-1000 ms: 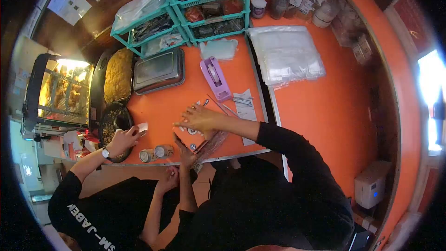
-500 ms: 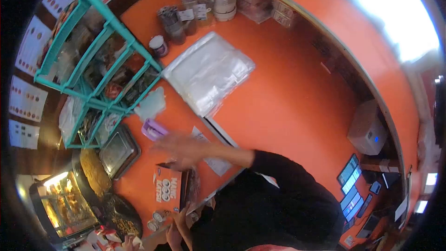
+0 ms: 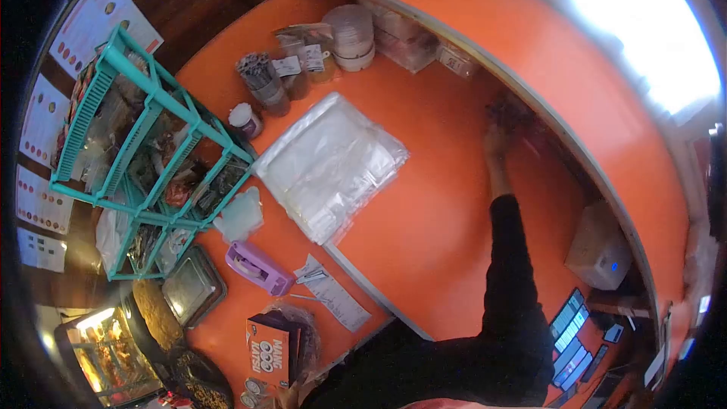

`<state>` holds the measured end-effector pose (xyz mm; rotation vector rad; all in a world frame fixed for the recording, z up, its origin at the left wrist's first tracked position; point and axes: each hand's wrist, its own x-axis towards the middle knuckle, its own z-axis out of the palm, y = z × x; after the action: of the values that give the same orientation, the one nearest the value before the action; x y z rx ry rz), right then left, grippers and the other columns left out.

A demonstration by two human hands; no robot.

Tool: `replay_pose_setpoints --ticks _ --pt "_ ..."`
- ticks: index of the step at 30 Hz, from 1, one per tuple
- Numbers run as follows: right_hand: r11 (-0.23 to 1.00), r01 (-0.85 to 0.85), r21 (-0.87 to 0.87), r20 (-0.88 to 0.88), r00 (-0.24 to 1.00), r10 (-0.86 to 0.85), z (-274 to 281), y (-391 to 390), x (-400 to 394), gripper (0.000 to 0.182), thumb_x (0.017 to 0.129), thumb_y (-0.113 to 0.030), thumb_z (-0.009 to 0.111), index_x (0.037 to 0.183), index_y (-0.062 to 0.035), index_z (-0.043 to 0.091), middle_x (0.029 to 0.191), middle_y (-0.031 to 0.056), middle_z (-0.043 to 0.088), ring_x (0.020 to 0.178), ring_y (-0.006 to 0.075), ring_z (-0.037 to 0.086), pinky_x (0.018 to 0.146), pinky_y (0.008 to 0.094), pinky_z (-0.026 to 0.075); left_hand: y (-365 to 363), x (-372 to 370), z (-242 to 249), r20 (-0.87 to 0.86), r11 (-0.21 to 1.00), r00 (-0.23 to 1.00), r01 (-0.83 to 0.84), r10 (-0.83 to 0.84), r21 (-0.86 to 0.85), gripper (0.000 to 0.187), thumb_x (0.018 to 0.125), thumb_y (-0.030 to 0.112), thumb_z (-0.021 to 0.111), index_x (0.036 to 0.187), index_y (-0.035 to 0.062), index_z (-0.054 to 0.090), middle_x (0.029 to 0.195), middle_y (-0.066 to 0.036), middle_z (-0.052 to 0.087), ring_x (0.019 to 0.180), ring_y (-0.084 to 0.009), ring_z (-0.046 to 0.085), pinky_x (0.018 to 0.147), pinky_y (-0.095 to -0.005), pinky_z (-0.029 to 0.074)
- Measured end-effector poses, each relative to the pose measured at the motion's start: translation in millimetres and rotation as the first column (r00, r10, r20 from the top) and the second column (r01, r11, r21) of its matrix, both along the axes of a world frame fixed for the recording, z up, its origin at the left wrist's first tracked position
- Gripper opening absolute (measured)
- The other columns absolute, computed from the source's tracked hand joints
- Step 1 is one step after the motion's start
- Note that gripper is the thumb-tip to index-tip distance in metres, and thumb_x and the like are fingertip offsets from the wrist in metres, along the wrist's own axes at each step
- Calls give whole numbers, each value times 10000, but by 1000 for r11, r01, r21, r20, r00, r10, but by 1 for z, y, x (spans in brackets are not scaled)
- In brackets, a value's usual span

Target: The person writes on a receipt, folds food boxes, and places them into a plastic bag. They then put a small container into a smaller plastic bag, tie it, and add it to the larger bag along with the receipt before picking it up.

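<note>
My right hand (image 3: 496, 140) is stretched out across the orange counter (image 3: 432, 227), black sleeve behind it. It reaches into the shade under the raised ledge, at a dark bunch of something (image 3: 511, 112). The fingers blend into that dark bunch, and I cannot tell whether they hold it. My left hand is out of view; only black clothing shows at the lower middle. An orange printed food box (image 3: 266, 356) stands at the lower left. Above it are a purple tape dispenser (image 3: 259, 267) and a handwritten paper slip (image 3: 333, 295).
A stack of clear plastic bags (image 3: 329, 167) lies mid-counter. At left stands a teal rack (image 3: 151, 151) with packets, near a lidded metal tray (image 3: 195, 285) and a lit food case (image 3: 113, 348). Tubs (image 3: 352, 38) line the back. A white box (image 3: 598, 246) and screens (image 3: 572, 337) are at right.
My right hand has swung from beside the orange box and tape dispenser over to the far right, under the ledge. The hands seen by the box at lower left no longer show.
</note>
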<state>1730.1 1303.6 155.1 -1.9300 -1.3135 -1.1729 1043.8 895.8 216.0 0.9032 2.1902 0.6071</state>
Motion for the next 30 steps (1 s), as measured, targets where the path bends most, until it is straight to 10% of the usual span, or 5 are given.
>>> replay_pose_setpoints --ticks 4,16,22,26,30 --pt "824 -208 -528 -531 837 -130 -23 -29 -39 307 880 -68 476 1151 43 571 1166 264 556 1102 391 533 982 508 401 13 -5 -8 -8 998 999 40 -40 43 1302 505 280 914 1465 -5 82 1415 -222 315 1291 -286 392 1062 -392 361" --pt "721 -545 -427 -590 772 234 -9 -252 -277 357 845 -164 539 1114 71 546 1091 263 534 971 337 584 672 436 522 10 -28 -39 5 973 996 85 -88 214 1292 499 265 914 1460 -24 99 1412 -222 318 1292 -289 393 1059 -387 365" --pt "266 -366 -892 -281 909 309 20 -215 -266 229 774 -74 540 987 -23 606 859 222 636 661 309 635 548 465 498 -36 -56 -70 43 933 999 -10 -6 360 1287 496 258 913 1458 -33 108 1410 -221 319 1293 -291 394 1057 -384 368" --pt "518 -796 -313 -567 594 570 125 -197 -377 142 806 -134 575 925 -60 599 856 148 616 666 327 610 571 475 491 -34 -54 -82 61 884 997 -65 42 464 1284 494 253 913 1456 -39 114 1409 -221 320 1293 -292 394 1056 -382 370" --pt "28 -986 -162 -278 73 958 142 -233 -534 155 823 -100 567 943 -6 591 854 135 582 834 297 623 659 397 531 -7 -53 -77 230 845 972 -93 -37 527 1292 499 231 919 1445 -27 78 1429 -217 289 1300 -297 395 1050 -427 388"
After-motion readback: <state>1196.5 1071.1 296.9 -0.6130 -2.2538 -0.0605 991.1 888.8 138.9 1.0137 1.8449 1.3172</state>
